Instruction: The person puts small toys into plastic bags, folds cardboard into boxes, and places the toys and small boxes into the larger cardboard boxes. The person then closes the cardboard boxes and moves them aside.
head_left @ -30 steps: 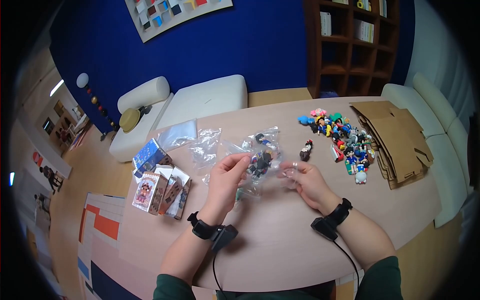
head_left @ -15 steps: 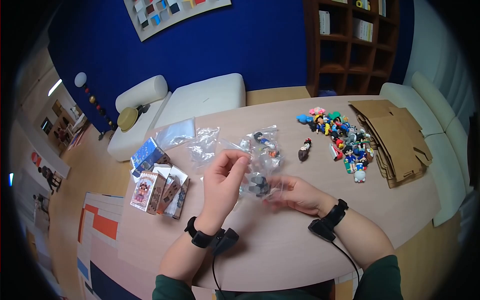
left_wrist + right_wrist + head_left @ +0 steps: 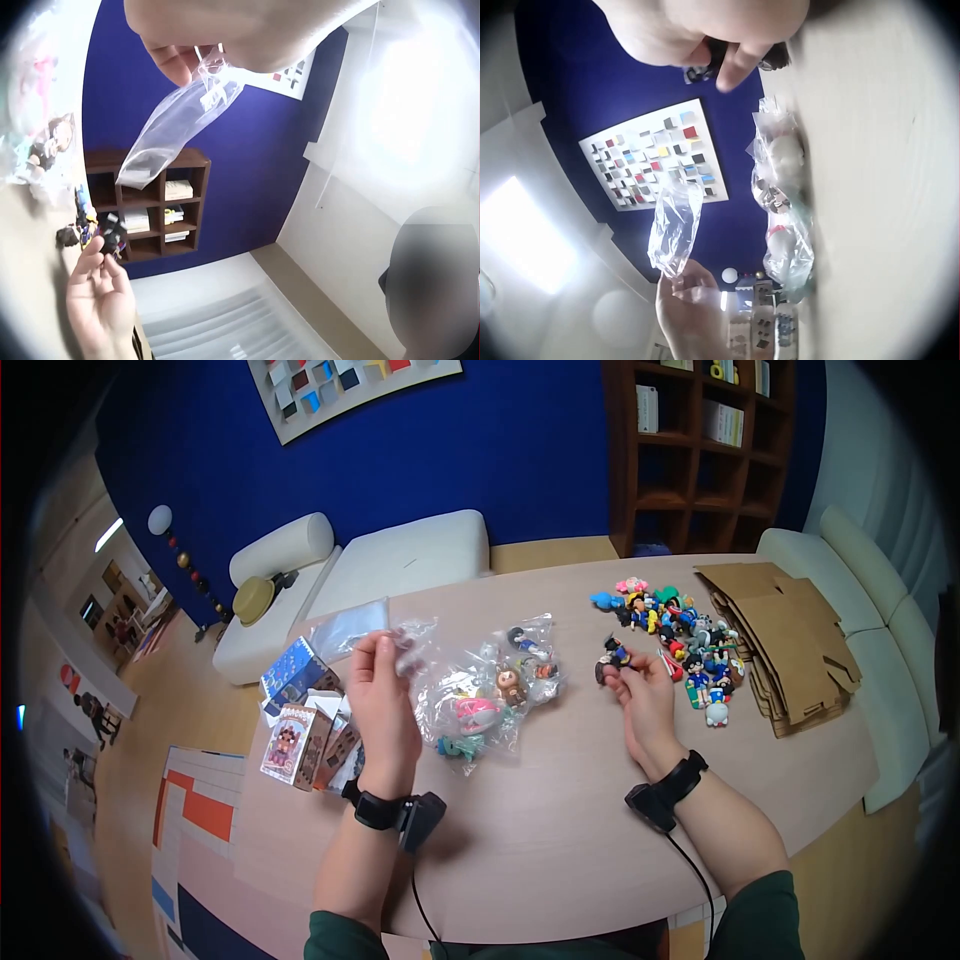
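My left hand (image 3: 385,710) is raised on the left side of the table, pinching the end of an empty clear plastic bag (image 3: 176,124) that sticks out from its fingertips. My right hand (image 3: 648,705) holds a small dark figurine (image 3: 112,234) between thumb and fingers, over the table toward the right. Part of that figurine is covered by the fingers. Right beside it lies a brown-haired figurine (image 3: 67,236). Between my hands is a heap of bagged figurines (image 3: 475,713), among them a pink and white one, a brown one and a teal one.
Small printed boxes (image 3: 298,745) stand at the left, with clear bags (image 3: 350,628) behind them. A pile of loose colourful figurines (image 3: 690,635) lies at the right, next to flattened cardboard (image 3: 785,640). Pale sofas and a wooden bookshelf (image 3: 700,460) are beyond the table.
The dark figurine has come out of its bag into my right hand, which has moved right toward the brown-haired one. My left hand has moved left with the emptied bag.
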A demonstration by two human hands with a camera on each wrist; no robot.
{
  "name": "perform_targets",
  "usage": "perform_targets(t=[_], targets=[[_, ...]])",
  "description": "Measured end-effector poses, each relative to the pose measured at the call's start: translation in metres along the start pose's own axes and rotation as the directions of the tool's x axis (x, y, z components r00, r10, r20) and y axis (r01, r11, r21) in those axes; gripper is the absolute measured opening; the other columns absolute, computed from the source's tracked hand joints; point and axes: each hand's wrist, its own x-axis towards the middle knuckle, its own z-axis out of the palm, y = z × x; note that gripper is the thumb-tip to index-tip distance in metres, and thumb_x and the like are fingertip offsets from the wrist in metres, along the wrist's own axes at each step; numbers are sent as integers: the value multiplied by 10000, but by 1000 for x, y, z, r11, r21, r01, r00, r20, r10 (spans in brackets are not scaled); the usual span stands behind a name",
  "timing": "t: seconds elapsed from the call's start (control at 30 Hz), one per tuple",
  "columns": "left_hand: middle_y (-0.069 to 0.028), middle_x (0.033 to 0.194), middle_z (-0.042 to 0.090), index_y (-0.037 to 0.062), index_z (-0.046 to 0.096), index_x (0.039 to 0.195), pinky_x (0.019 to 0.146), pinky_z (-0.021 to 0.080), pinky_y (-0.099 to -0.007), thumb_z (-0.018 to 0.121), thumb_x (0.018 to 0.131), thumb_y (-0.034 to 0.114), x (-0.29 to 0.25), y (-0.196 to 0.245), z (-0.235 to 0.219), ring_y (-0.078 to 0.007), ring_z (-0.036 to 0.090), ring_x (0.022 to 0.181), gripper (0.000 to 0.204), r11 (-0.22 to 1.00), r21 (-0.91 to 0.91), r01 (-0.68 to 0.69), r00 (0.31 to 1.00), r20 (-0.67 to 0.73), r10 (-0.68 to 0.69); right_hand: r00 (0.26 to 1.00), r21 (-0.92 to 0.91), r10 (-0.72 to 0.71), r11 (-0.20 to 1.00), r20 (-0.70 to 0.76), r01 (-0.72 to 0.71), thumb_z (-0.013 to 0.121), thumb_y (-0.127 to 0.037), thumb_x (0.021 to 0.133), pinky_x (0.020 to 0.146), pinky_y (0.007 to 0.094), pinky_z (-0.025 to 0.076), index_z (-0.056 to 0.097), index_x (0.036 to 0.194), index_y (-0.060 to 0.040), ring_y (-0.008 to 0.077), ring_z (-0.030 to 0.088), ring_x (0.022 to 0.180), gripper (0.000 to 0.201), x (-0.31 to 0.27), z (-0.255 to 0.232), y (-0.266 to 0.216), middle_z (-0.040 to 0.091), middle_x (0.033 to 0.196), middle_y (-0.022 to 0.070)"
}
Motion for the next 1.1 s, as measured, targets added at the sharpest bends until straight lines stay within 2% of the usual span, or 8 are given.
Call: perform_targets(t=[0.13,0.27,0.3,0.53,0.77,0.87,0.97,1.1], targets=[[-133,1274,654,35,607,1139,938,510,-300,549,1052,139,11,11,-7,-170,629,1140,148,853,347,-390,916,49,399,935,-321,-352,882,34,344,579,91,907,939,275,505,620,1102,12,141,591,1109,215,7,-4,7,525,1332,103],[-153,1255,683,0,636,1093,983,501,-349,608,986,19,19,10,-17,-245,643,1185,112,427,618,-660,717,350,602,976,-406,-209,888,60,216,583,71,912,929,277,511,675,1097,11,150,595,1101,215,9,-11,18,512,1376,106],[-146,1207,707,4,653,1067,979,504,-366,628,957,-17,21,9,-17,-266,657,1168,114,196,680,-707,639,495,588,983,-419,-171,889,65,182,579,57,920,915,274,514,693,1093,10,155,592,1116,213,7,-9,12,507,1393,108],[-207,999,723,39,706,1118,834,535,-411,652,923,139,16,-28,-44,-371,694,911,226,213,925,-315,883,368,-291,991,-476,-77,871,113,122,533,23,957,719,215,527,695,1130,28,106,652,899,237,-6,-1,-1,475,1479,88],[-208,999,718,29,717,1084,840,542,-461,651,896,157,2,-2,-10,-384,696,897,237,310,835,-455,883,468,35,985,-356,-146,919,89,168,486,6,986,622,216,525,668,1184,33,89,640,720,270,-7,2,-1,486,1500,76],[-174,1084,728,44,675,1203,812,544,-410,699,903,223,-19,15,15,-343,709,913,351,375,876,-305,827,438,-351,993,-337,-102,935,52,114,472,-23,1003,590,214,515,660,1217,8,88,631,665,286,-12,5,-8,610,1342,80],[-199,1141,707,56,604,1319,849,553,-431,735,877,278,-34,-14,-4,-350,706,960,513,29,697,-717,693,716,-83,998,-389,3,921,55,19,461,-40,1014,571,212,505,656,1225,-13,86,629,646,289,-13,3,-9,687,1132,73],[-220,1126,690,65,574,1348,876,544,-444,746,858,283,-35,-10,-2,-381,683,999,563,113,883,-455,802,462,-379,996,-335,-55,939,73,77,460,-41,1016,565,201,489,671,1136,-24,79,629,659,244,-11,1,-3,697,1007,57]])
